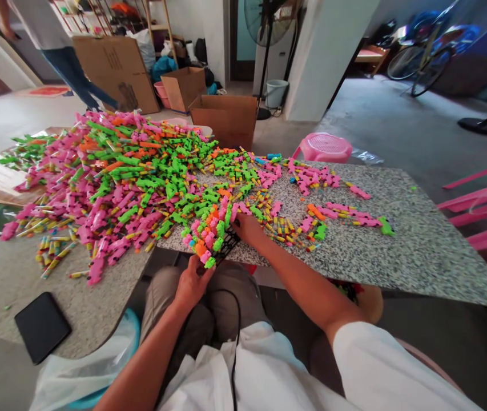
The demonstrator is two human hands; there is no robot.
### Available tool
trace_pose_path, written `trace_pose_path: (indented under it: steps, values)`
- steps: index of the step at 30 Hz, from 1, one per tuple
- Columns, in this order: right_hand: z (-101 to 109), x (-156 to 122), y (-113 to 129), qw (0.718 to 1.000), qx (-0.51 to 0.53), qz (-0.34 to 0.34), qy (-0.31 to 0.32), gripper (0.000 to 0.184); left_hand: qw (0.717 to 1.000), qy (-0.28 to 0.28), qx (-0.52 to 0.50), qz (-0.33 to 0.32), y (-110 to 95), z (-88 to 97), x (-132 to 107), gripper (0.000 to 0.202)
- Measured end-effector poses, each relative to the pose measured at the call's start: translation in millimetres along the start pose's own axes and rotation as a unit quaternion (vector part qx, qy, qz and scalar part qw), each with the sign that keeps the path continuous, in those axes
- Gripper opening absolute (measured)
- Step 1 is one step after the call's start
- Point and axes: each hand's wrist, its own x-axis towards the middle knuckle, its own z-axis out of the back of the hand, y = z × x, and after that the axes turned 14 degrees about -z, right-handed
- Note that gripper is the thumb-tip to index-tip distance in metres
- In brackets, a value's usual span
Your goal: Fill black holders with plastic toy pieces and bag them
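Above my lap, at the table's edge, a black grid rack (228, 246) is tilted between my hands. Small pink, green and orange plastic pieces (209, 229) stand in tight rows on it. My left hand (192, 283) is closed on its near left end, thumb and fingers by a green piece. At the far right corner my right hand (248, 231) has its fingers curled around the rack, some hidden, with a pink piece (237, 210) at the fingertips. A large heap of pink, green and orange plastic pencil-like toys (127, 171) covers the table to the left.
More yellow-banded sticks (284, 229) and pink pieces lie on the speckled stone table (423, 245). A black phone-like slab (43, 327) rests at the lower left. Beyond are a pink stool (326, 147), cardboard boxes (226, 114), a fan and a standing person (65, 63).
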Motion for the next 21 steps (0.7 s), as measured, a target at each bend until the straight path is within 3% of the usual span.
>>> trace_pose_path:
  steps: [7, 10, 13, 17, 18, 21]
  values:
    - [-3, 5, 7, 0.999, -0.022, -0.028, 0.015, 0.030, 1.000, -0.014, 0.006, 0.007, -2, 0.1, 3, 0.043]
    - [8, 17, -4, 0.998, -0.029, -0.013, 0.051, 0.026, 1.000, -0.015, 0.015, 0.012, 1, 0.2, 4, 0.041]
    - [44, 43, -41, 0.998, -0.035, -0.057, 0.023, 0.025, 1.000, -0.011, 0.008, 0.011, 3, 0.6, 4, 0.041]
    - [111, 87, -116, 0.954, -0.064, -0.251, -0.151, 0.040, 1.000, -0.012, 0.014, 0.006, 5, 1.2, 1, 0.039]
    - [125, 97, -134, 0.942, -0.086, -0.281, -0.162, 0.042, 1.000, -0.010, 0.017, 0.001, 5, 1.3, 1, 0.040]
    - [145, 116, -170, 0.929, -0.144, -0.322, -0.108, 0.045, 1.000, -0.001, 0.024, -0.004, 6, 1.2, 1, 0.042]
